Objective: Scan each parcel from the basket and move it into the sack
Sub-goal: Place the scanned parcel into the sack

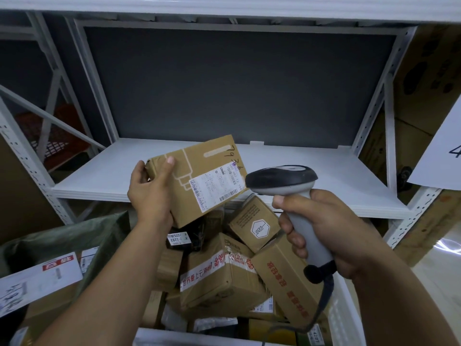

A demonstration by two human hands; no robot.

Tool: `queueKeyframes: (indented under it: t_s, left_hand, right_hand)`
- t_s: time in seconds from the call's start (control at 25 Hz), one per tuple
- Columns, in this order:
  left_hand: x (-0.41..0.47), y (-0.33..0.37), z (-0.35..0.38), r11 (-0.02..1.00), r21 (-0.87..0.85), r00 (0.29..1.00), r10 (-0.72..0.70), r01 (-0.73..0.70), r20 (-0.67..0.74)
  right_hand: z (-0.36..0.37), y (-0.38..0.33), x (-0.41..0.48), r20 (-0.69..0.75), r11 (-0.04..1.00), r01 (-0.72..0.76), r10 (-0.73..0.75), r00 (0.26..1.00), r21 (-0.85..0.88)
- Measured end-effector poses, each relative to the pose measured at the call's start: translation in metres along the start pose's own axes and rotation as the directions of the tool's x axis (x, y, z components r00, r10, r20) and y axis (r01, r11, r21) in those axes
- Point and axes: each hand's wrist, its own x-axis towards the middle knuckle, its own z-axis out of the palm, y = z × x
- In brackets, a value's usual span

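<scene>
- Head view: we see the left hand gripping a brown cardboard parcel by its left end, thumb on the top face and fingers curled round the edge. The parcel is lifted above the basket, tilted, with its white label turned up.
- The right hand is clenched round the grey handle of a scanner. The scanner's dark head sits just beside the parcel's right end, close to the label.
- Under both hands, the basket holds a heap of brown boxes lying at mixed angles, some taped and printed in red.
- At near left, the green sack stands open with a white parcel inside it.
- Behind the held parcel, a white shelf runs across in front of a dark grey back panel.
- At far left, a red crate shows through the shelf frame. At right, a white sheet hangs in front of large cartons.
- Our forearms cover much of the sack's mouth and the basket's right side. Only the basket's white near rim shows clearly.
- The scanner's dark cable runs down in front of the boxes.
- We cannot read the label print. The handwritten numbers on the parcel are only partly legible, and the sheet at right is cut off by the frame edge.
</scene>
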Motion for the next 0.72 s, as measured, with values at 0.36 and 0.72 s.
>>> queueKeyframes:
  t_s: [0.36,0.72]
  left_hand:
    - [0.003,0.005,-0.01,0.996,0.051,0.994,-0.079,0.075,0.072]
    - [0.01,0.01,-0.019,0.997,0.014,0.993,-0.083,0.082,0.087]
  right_hand:
    - [0.0,0.002,0.0,0.004,0.99,-0.06,0.061,0.998,-0.129]
    - [-0.002,-0.004,-0.004,0.021,0.983,-0.068,0.072,0.997,-0.168]
